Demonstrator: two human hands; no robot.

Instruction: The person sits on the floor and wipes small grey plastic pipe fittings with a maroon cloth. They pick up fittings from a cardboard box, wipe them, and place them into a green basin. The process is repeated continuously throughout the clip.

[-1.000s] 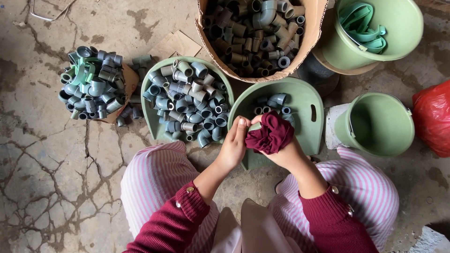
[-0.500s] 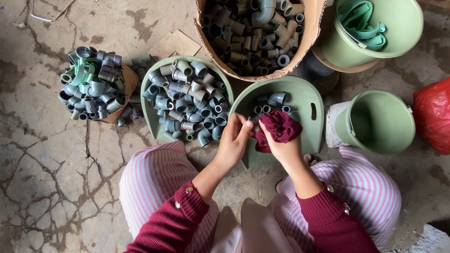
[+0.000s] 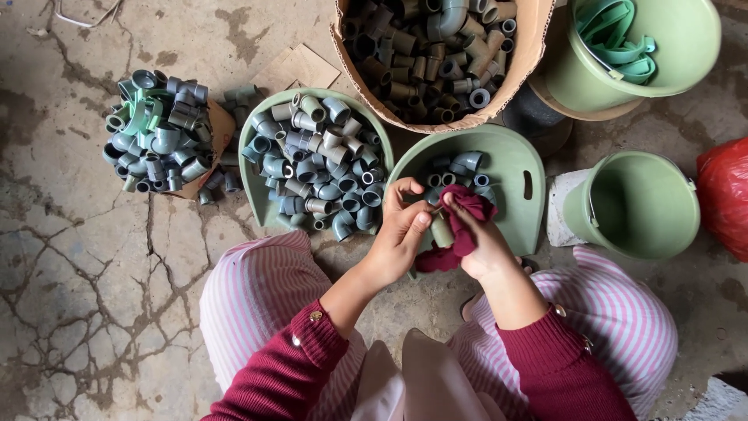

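1. The left hand [image 3: 401, 230] is closed on a small grey-green pipe fitting [image 3: 442, 231], its fingertips pinching the near end of it.
2. The right hand [image 3: 479, 249] is wrapped around a dark red cloth [image 3: 467, 214], fingers curled shut on it, and the cloth is pressed against the far side of the same fitting, so the fitting sits between the two hands.
3. A loose end of the cloth hangs just below the grip, toward the person's knees.
4. Just beyond the grip lies a green tray [image 3: 518, 168] with a handful of fittings in its far corner (the hands hover over its near edge).
5. To the left of the grip, close by, is a second green tray [image 3: 253, 191], heaped full of grey and green fittings.
6. Farther left, well apart from the hands, a pile of fittings [image 3: 156, 129] sits on a piece of cardboard.
7. Beyond the grip stands a cardboard box [image 3: 538, 47] packed with darker fittings.
8. To the right of the grip a green bucket [image 3: 635, 206] lies tilted on its side; another green bucket [image 3: 686, 43] stands beyond it holding green straps.
9. A red bag [image 3: 725, 199] shows at the far right edge.
10. Under the grip are the person's pink-striped trousers [image 3: 261, 300] and the cracked concrete floor [image 3: 86, 288].
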